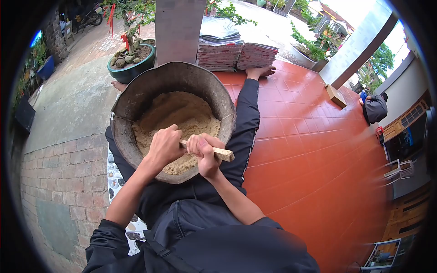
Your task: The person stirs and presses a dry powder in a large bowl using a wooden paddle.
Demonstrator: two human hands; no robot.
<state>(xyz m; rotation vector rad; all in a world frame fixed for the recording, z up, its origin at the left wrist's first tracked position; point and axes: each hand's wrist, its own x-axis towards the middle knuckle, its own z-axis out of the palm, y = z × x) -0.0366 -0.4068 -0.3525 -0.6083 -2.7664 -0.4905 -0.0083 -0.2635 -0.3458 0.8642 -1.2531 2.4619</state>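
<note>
A large dark-grey bucket (123, 102) with a worn, uneven rim rests between my legs. Loose tan powder (189, 101), like sawdust, covers its bottom and is banked against the far wall. Over the bucket's near half, both my hands are closed around a pale wooden stick (224, 154). My left hand (165, 144) grips it on the left, and the fingers of my right hand (205, 150) wrap it just beside. The squared end of the stick sticks out to the right. Its other end is hidden by my left hand.
Stacks of bundled paper (219, 53) stand past my right foot, next to a pillar (177, 32). A potted plant (132, 66) is at the far left. Red tiles (296, 159) stretch rightward, where another person (376, 108) sits near a brown box (336, 96).
</note>
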